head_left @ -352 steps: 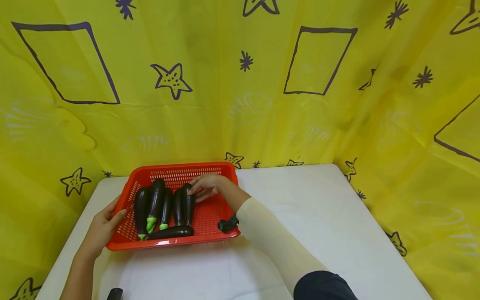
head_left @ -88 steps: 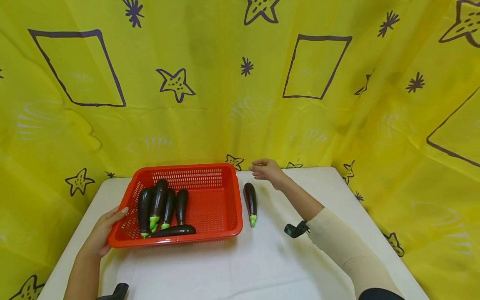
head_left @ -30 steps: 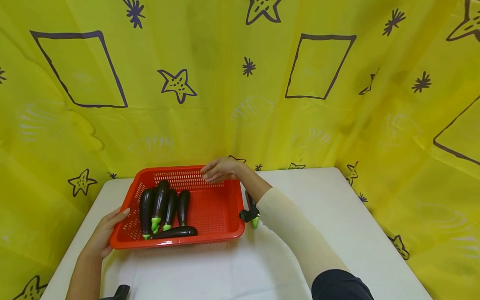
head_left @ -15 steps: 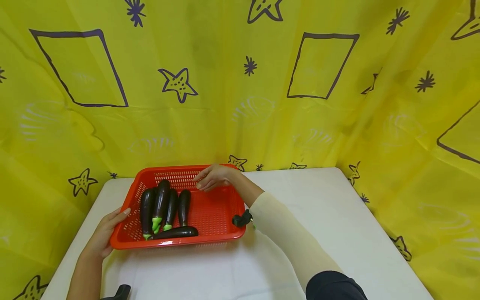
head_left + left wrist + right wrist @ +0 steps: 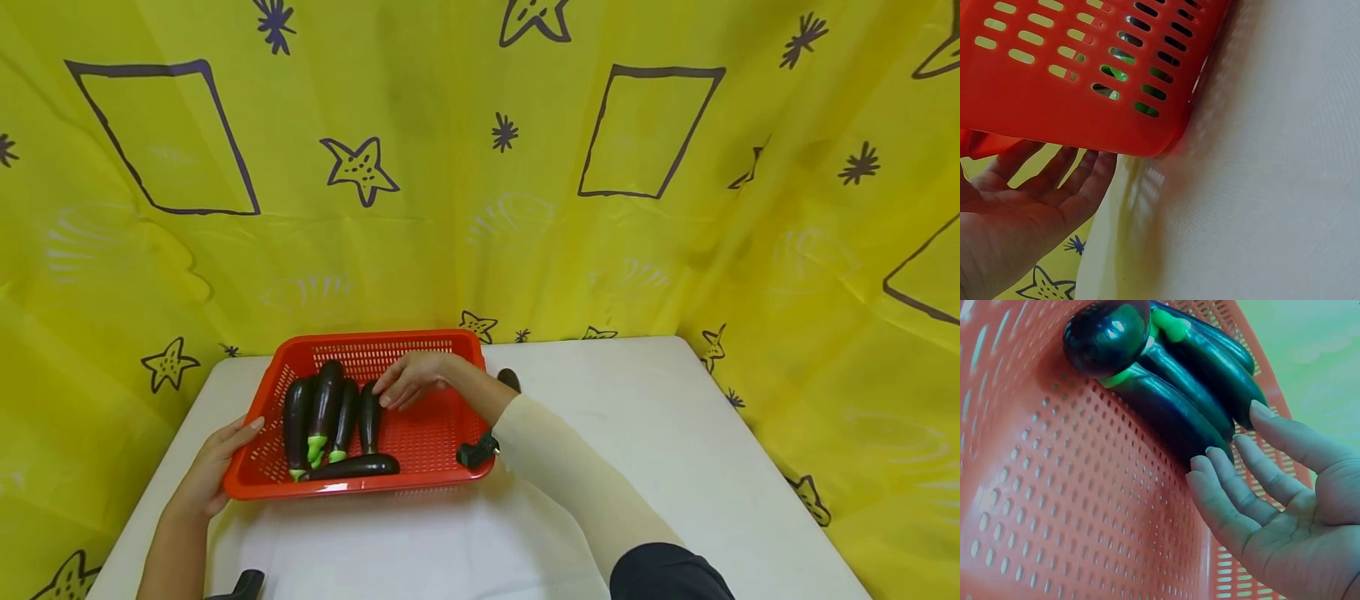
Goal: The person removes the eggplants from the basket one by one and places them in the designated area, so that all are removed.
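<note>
White table (image 5: 637, 433) bears a loose eggplant (image 5: 509, 379) (partly behind the forearm (image 5: 486, 395)).

The right grip (image 5: 1288, 534) is by dark eggplants (image 5: 1172, 415) in a basket (image 5: 997, 425).

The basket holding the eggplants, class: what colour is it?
The basket is red, seen best in the head view.

On the left part of the table (image 5: 637, 433), before a curtain (image 5: 450, 250), a basket (image 5: 360, 488) with the left hand (image 5: 213, 468) at its left rim. Inside, leftward, four eggplants (image 5: 326, 408) side by side, a fifth (image 5: 354, 467) crosswise before them, the right hand (image 5: 416, 377) by the rightmost's far end. Right of the basket, another eggplant (image 5: 509, 379), partly behind the right forearm (image 5: 519, 429).
</note>
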`<state>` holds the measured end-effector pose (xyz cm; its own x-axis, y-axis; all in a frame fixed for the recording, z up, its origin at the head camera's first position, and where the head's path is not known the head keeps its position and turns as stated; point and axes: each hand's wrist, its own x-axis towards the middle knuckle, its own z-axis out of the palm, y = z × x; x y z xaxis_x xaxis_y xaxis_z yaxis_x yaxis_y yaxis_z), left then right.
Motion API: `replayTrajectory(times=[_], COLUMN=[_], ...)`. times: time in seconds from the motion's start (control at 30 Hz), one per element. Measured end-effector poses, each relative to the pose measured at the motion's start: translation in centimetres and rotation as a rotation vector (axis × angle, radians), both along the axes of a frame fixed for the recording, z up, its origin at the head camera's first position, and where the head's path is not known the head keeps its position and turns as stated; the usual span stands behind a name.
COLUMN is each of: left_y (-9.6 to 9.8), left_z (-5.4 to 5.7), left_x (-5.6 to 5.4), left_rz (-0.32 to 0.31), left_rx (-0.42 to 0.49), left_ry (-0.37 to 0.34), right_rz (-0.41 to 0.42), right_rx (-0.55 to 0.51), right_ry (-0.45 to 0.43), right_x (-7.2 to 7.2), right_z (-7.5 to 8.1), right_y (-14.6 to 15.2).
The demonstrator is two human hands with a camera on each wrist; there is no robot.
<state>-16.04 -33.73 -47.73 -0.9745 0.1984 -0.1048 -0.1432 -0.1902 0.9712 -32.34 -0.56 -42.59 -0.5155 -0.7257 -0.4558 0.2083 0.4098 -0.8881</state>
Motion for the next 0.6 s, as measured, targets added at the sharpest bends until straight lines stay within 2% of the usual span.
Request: replayTrajectory(times=[0.3, 0.6], left_y=[0.1, -0.1], left_z=[0.2, 0.2], left_x=[0.0, -0.2], left_rz=[-0.009, 0.029], left_rx=[0.010, 0.009], left_ry=[0.020, -0.022], right_rz=[0.065, 0.159], right_rx=[0.066, 0.106], right_ry=[-0.071, -0.181], right_x=[0.2, 0.8], right_z=[-0.8, -1.7], right_y=[-0.2, -0.6])
